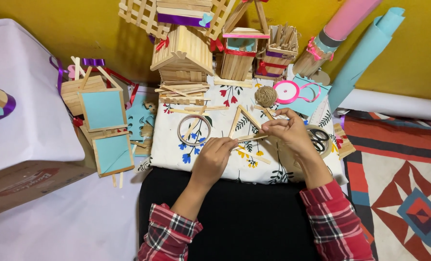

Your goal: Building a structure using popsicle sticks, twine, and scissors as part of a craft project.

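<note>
My left hand (216,155) and my right hand (288,131) meet over a triangle of wooden craft sticks (242,126) lying on a white floral cloth (174,147). The left hand's fingers pinch the lower stick of the triangle. The right hand grips its right corner, where twine from a jute ball (265,95) seems to run. A loose stick (251,155) lies under my hands. Both wrists wear red plaid sleeves.
Craft-stick houses (182,54) and baskets (282,50) stand at the back against a yellow wall. A tape ring (194,129), pink ribbon spool (286,92), scissors (319,140), blue-panelled frames (102,110), paper rolls (365,46) and a cardboard box (22,186) surround the cloth.
</note>
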